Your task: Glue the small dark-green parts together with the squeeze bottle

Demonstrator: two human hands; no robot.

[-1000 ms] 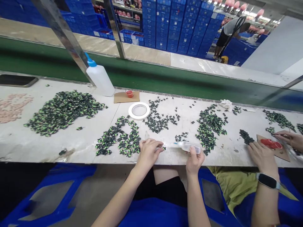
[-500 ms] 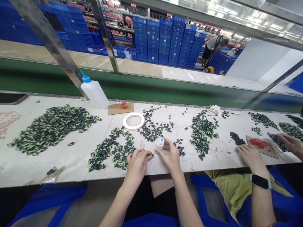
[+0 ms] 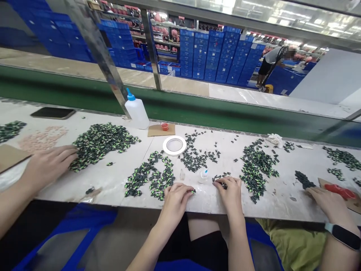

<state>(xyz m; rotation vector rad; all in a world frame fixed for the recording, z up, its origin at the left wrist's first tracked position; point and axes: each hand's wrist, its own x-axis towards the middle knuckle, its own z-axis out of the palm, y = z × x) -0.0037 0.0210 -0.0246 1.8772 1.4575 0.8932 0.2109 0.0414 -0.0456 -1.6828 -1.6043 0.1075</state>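
Observation:
My left hand (image 3: 177, 200) is closed, with a small black-and-green piece (image 3: 193, 191) pinched between thumb and fingertips just above the table. At the small group of slim black pieces (image 3: 225, 175) is my right hand (image 3: 231, 194), its thumb and fingertips drawn together; what they grip, if anything, is too small to make out. A small clear bottle with a blue tip (image 3: 204, 174) stands upright between my hands, apart from both. Black-and-green pieces (image 3: 162, 178) are spread left of my left hand. More loose black pieces (image 3: 194, 160) lie beyond the bottle.
A white tape roll (image 3: 166, 149), a large white bottle (image 3: 137, 113) and a red cup (image 3: 164, 127) on cardboard stand farther back. Piles of pieces (image 3: 104, 141) lie on both sides. A co-worker's hand (image 3: 53, 162) is at left, another's (image 3: 328, 201) at right.
My right hand has let go of the small bottle and moved right to the slim black pieces. My left hand still pinches its piece. The view has swung left, bringing in a co-worker's hand.

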